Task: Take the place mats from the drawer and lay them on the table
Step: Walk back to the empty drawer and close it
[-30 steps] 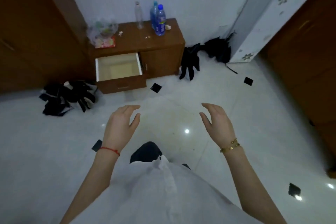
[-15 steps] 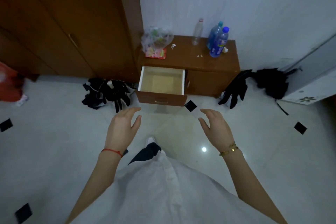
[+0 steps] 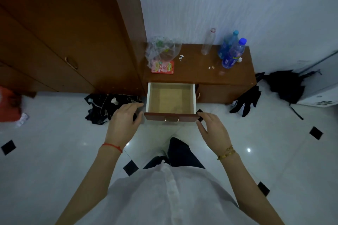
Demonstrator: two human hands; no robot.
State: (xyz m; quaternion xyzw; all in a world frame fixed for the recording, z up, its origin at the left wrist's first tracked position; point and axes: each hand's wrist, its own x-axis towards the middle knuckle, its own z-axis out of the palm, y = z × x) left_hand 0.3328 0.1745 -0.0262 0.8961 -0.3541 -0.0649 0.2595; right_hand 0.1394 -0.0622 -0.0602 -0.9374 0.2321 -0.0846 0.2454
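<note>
Drawer (image 3: 171, 100) stands pulled out from the low cabinet (image 3: 225, 76), its pale floor showing a flat tan sheet — whether that is a place mat I cannot tell. Left hand (image 3: 123, 122) hangs just beside the drawer's left front corner, fingers loosely spread, gripping nothing. Right hand (image 3: 212, 129) is at the right front corner, fingers relaxed and apart, fingertips close to the wooden front edge; contact is unclear. White tile floor (image 3: 54, 160) lies open to both sides — dark clothing (image 3: 102, 107) is heaped left of the drawer, a black glove (image 3: 246, 101) right of the cabinet. Bottles (image 3: 231, 51) and a plastic bag (image 3: 161, 51) stand on the cabinet top.
</note>
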